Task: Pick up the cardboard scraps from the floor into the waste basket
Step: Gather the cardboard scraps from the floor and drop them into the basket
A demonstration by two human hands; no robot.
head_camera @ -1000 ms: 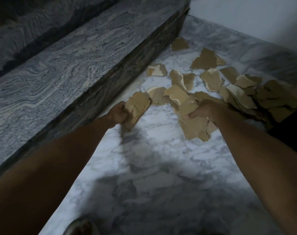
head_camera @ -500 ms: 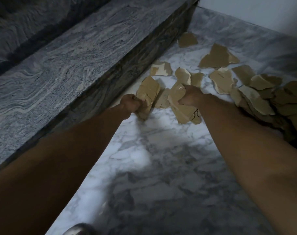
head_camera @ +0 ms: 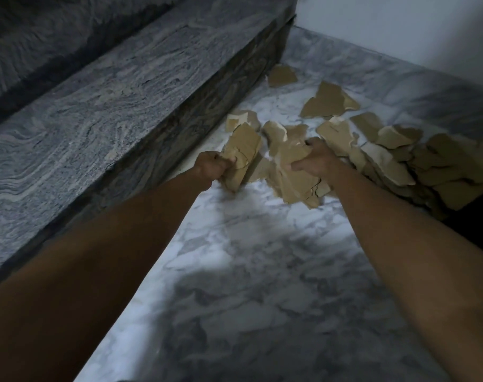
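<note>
Torn brown cardboard scraps lie scattered on the white marble floor point(head_camera: 262, 271). My left hand point(head_camera: 211, 168) grips a tall cardboard scrap point(head_camera: 244, 150) held upright off the floor. My right hand point(head_camera: 316, 158) is closed on a bunch of cardboard scraps point(head_camera: 298, 183) that hang below it. More scraps lie beyond both hands, with a heap of scraps point(head_camera: 416, 166) at the right and single pieces point(head_camera: 327, 102) farther back. No waste basket shows in this view.
A grey stone step point(head_camera: 110, 111) runs along the left, its dark riser point(head_camera: 207, 106) close to my left hand. A pale wall point(head_camera: 400, 28) closes the far end. A dark shape point(head_camera: 477, 224) sits at the right edge, beside the heap.
Both hands have moved farther from me with their scraps. The right hand's bunch has lifted and gathered tighter; the left hand's scrap is now held more upright.
</note>
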